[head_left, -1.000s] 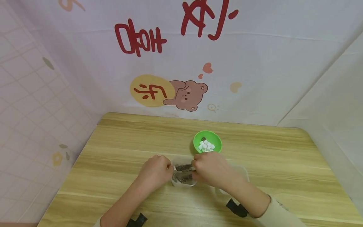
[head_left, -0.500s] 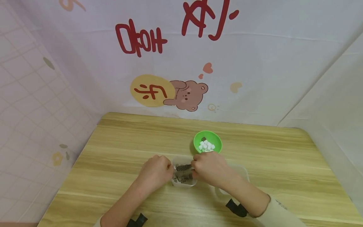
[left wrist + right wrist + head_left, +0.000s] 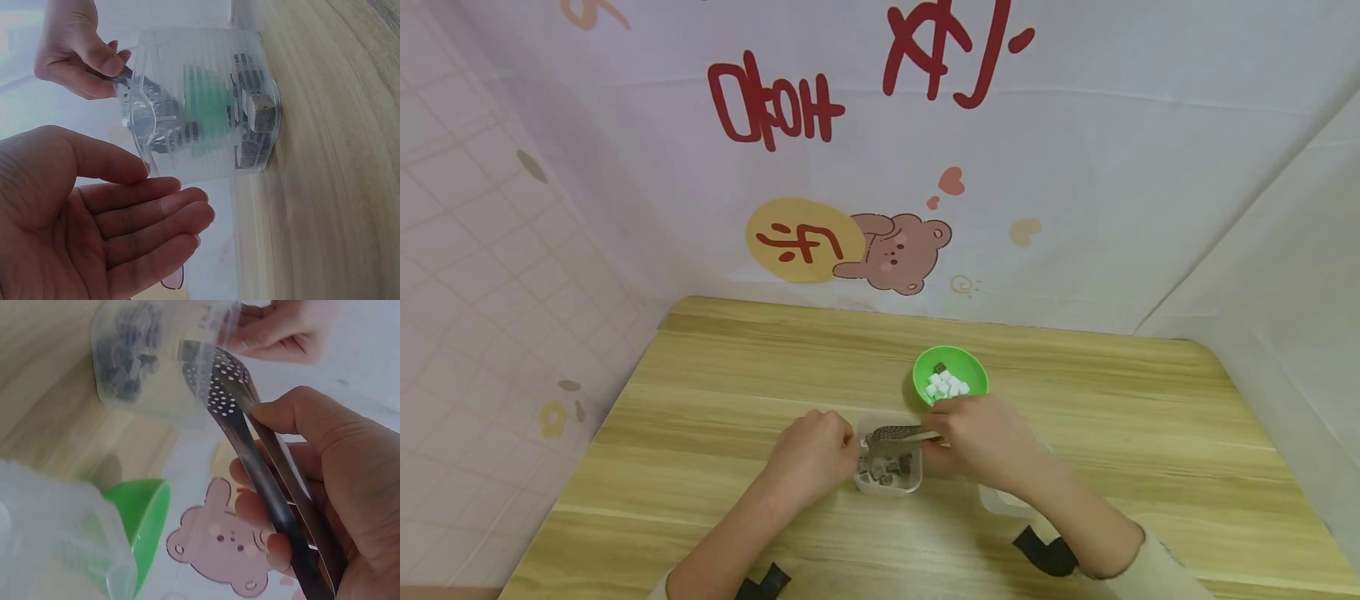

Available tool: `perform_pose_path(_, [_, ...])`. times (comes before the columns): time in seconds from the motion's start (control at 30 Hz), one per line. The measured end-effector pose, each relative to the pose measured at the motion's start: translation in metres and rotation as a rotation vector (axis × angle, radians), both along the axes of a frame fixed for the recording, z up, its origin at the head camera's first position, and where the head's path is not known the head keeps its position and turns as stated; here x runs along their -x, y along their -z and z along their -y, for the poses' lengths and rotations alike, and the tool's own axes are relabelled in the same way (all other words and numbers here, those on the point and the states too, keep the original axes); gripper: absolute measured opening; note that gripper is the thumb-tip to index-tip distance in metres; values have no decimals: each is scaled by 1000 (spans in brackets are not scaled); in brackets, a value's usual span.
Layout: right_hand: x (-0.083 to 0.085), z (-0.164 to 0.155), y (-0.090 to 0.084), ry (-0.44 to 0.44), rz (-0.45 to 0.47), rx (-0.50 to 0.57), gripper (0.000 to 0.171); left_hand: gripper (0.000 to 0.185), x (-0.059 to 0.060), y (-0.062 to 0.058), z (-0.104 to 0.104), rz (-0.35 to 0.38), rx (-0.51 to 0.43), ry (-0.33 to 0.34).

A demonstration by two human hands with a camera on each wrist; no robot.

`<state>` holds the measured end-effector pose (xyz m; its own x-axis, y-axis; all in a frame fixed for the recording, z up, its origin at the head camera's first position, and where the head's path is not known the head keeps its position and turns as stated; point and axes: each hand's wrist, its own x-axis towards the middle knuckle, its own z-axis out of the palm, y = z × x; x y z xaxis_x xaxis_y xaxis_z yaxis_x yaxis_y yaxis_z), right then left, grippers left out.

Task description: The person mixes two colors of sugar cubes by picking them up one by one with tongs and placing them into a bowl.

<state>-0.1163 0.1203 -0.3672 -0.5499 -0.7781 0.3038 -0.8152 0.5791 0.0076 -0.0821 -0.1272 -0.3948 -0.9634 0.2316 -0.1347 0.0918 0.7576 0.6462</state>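
Right wrist: perforated steel tongs (image 3: 262,462), ribbed clear tub (image 3: 150,356).

two bare hands, left hand (image 3: 811,454), right hand (image 3: 981,440), bare forearms, black strap (image 3: 765,581) at left wrist, black strap (image 3: 1045,553) at right wrist, cream sleeve (image 3: 1157,572) pushed up right forearm, short nails, no rings
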Motion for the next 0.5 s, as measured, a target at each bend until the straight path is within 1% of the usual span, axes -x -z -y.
perform_pose_path(0.13, [3, -11, -5, -5, -11, 47, 15, 45, 0, -1, 0, 3, 2, -1])
perform_pose_path(0.23, [7, -19, -7, -9, -19, 110, 12, 43, -1, -2, 0, 7, -2, -2])
perform_pose_path(0.37, [13, -29, -9, 3, -40, 191, 14, 42, -1, -1, 0, 7, -5, 0])
perform_pose_path(0.5, [18, -40, -9, 47, -54, 226, 15, 43, -1, -1, 1, -1, 2, 2])
